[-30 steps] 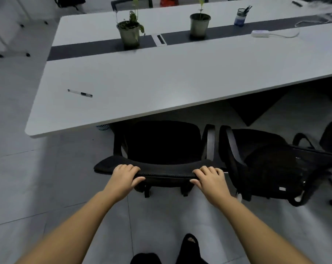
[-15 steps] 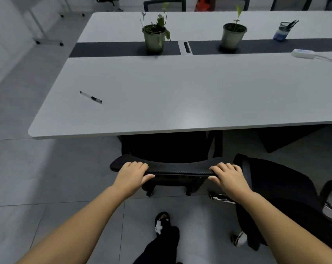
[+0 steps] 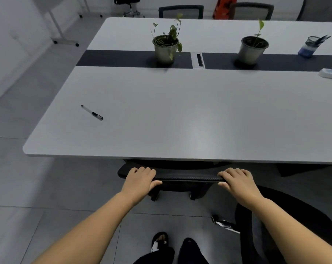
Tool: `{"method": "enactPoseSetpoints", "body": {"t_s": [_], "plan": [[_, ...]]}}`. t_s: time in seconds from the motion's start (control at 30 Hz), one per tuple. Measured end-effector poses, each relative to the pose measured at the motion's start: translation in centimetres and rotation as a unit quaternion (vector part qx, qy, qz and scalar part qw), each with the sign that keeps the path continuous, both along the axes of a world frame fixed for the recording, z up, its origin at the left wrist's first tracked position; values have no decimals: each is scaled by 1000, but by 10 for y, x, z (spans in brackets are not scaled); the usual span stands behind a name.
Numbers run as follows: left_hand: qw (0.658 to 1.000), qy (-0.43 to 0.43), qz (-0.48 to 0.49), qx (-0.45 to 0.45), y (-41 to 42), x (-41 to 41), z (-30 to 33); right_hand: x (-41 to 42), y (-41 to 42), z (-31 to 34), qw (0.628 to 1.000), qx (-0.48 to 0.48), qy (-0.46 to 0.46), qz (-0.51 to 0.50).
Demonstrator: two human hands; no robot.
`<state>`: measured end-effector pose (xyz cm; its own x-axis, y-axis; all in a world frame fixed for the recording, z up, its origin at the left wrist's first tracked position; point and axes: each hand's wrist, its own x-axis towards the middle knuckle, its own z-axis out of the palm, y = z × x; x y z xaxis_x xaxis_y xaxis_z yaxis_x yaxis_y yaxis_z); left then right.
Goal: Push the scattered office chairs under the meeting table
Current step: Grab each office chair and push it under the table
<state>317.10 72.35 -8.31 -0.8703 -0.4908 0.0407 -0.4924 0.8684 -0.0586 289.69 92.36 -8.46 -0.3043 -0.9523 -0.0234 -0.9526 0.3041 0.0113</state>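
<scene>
Office chair backrest (image 3: 186, 177) lies crosswise between both hands, its top edge just below the near edge of the meeting table (image 3: 180, 115), with the seat hidden beneath the tabletop. Left hand (image 3: 140, 181) grips the backrest's left end, fingers curled over the top and thumb along the near side. Right hand (image 3: 237, 181) grips the right end the same way. A second black office chair (image 3: 287, 212) stands on the floor near right, beside the right forearm, outside the table. On the tabletop a pen (image 3: 92, 112) lies to the left; farther off, two potted plants (image 3: 166, 48) (image 3: 253, 47) sit on the dark centre strip, with a pen holder (image 3: 310, 47) and a white power strip (image 3: 331, 73) at far right.
</scene>
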Motion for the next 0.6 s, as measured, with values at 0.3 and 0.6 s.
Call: {"method": "enactPoseSetpoints", "body": {"t_s": [0.3,0.6], "plan": [[989,-95,76,78,18,2,13,2,9,8,996,65,-66,4],[948,68,198,241,69,19,57,43,25,56,952,23,-304,-19]]}}
